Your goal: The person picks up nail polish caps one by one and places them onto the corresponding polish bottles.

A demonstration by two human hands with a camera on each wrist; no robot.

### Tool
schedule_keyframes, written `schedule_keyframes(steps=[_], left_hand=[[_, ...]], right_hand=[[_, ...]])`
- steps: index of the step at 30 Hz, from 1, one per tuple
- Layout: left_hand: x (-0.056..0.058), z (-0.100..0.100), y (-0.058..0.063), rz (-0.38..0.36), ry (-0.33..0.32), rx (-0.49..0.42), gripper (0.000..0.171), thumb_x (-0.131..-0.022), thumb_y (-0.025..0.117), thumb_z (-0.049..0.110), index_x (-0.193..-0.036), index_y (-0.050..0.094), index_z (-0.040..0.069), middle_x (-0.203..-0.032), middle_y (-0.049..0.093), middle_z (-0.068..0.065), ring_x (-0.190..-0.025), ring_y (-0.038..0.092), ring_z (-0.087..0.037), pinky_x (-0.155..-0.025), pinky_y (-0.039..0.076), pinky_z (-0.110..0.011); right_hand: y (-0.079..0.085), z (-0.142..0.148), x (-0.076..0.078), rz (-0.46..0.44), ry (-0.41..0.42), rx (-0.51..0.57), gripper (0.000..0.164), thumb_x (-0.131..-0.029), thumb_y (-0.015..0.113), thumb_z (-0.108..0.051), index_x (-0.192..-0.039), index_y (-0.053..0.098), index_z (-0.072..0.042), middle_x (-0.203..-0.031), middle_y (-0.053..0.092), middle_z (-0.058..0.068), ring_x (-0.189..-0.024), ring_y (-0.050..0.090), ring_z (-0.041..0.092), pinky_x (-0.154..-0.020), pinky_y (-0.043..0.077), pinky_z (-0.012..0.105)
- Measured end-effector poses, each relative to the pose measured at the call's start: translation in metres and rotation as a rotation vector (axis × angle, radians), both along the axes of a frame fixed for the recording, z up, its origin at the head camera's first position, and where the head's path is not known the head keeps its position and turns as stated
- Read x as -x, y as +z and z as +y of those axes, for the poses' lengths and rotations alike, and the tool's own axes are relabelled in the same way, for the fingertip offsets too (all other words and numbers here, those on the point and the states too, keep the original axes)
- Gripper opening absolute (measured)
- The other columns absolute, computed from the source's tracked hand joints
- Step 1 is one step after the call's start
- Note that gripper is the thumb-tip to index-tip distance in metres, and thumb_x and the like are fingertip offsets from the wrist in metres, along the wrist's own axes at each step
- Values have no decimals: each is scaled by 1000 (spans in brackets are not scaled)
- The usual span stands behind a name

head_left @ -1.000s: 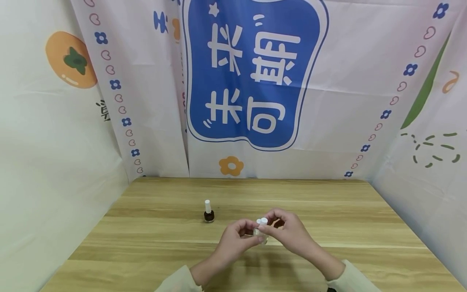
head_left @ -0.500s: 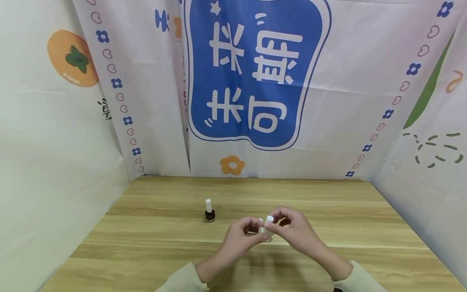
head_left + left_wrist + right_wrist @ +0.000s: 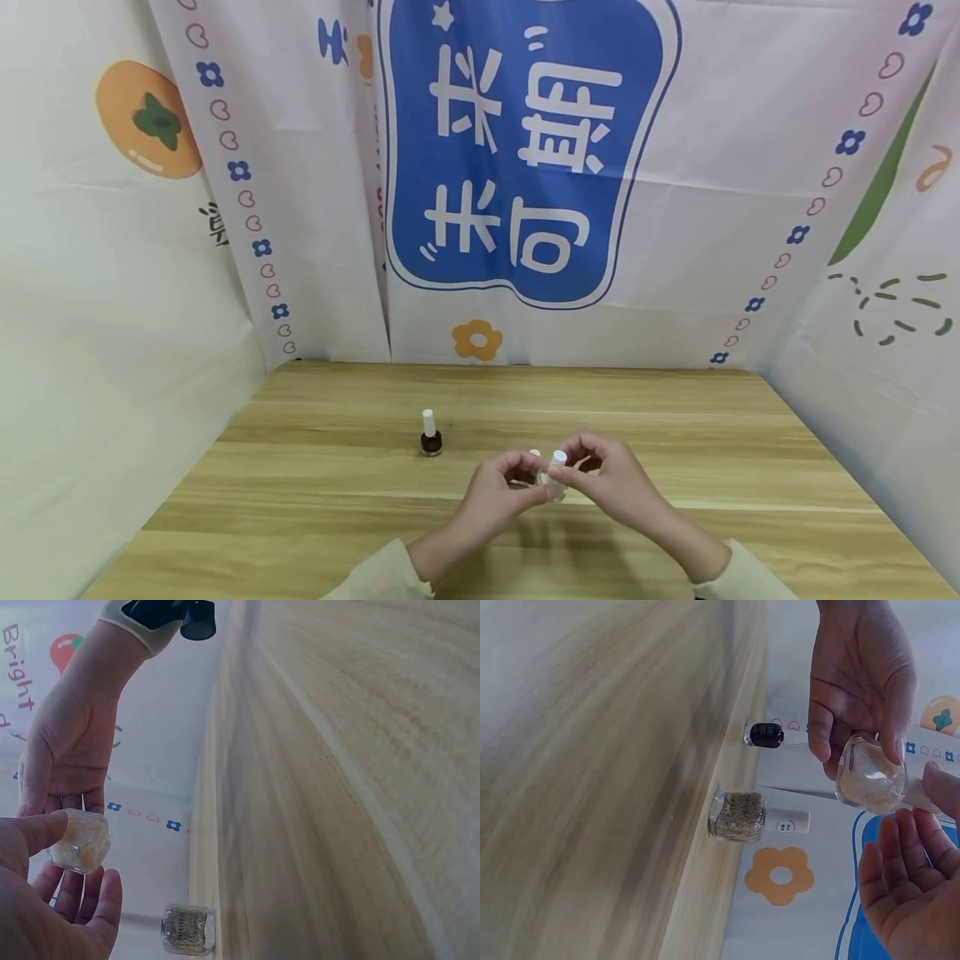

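Observation:
Between both hands is a clear glass nail polish bottle (image 3: pixel 870 776) with pale contents and a white cap (image 3: pixel 558 458). My left hand (image 3: pixel 491 492) pinches its glass body between thumb and fingers. On the cap, my right hand (image 3: pixel 611 479) has its thumb and fingertips closed in a pinch. The bottle is held up over the table, lying sideways in both wrist views. Behind it stands a nail polish bottle with gold glitter (image 3: pixel 739 816) and a white cap; in the head view the left fingers hide most of it.
A dark nail polish bottle (image 3: pixel 431 442) with a white cap stands upright on the wooden table (image 3: pixel 337 517), left of the hands. Printed cloth (image 3: pixel 697 250) hangs behind the table and along both sides.
Both hands and the held bottle have shifted slightly right. The cap of the glitter bottle behind now shows farther from the held cap. The dark bottle stays where it was.

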State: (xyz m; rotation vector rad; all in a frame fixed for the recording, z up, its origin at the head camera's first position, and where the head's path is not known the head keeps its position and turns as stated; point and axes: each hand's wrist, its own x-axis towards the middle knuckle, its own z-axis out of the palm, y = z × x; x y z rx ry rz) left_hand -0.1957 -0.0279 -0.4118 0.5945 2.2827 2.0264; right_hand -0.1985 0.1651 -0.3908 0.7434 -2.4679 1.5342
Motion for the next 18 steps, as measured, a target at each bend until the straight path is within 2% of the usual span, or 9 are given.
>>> schedule_keyframes(steps=[13,18], left_hand=[[2,-4,-12,10,1,33,22,-75,80,1,-93,67,4,-89,65,-2,-85,62,-18,-74,54,-22],[4,-5,-15,-7,-7,53,22,-75,79,0,-93,67,5,-89,65,-3,-85,61,-19,-72,54,-22]], right_hand=[[-11,-3,1,13,35,-16,17,-85,76,-24,-91,65,-12,-85,65,-4,-80,61,15,-68,54,30],[-14,-4,2,-15,49,-22,16,-86,75,-22,-91,65,-11,-85,65,-4,-80,61,14,-68,54,29]])
